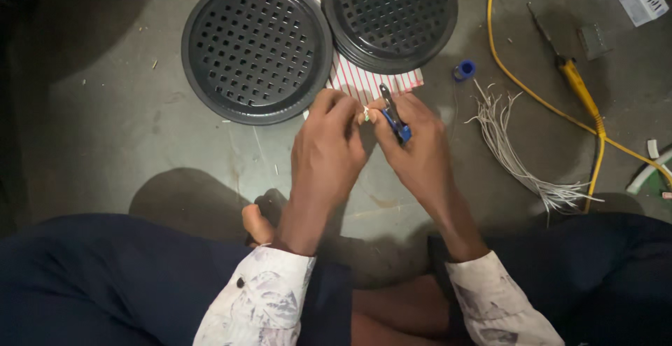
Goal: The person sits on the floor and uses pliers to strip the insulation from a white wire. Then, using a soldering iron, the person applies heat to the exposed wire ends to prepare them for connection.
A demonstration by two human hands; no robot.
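Wire bundle (514,157) right of grilles (257,50)

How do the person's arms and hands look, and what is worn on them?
Both hands are bare: the left hand and the right hand wear no gloves, rings or watch. Each forearm ends in a white sleeve with a faint grey-purple floral print, pushed up; the left cuff has a dark button.

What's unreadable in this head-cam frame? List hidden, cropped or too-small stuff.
- Small white piece pinched between the left hand and right hand: too small, fingers cover most of it.
- Blue-handled tool in the right hand: handles hidden in the palm.
- Second grille: top cut by the frame edge.
- Striped sheet: mostly under both grilles.
- Yellow cable: both ends leave the frame.
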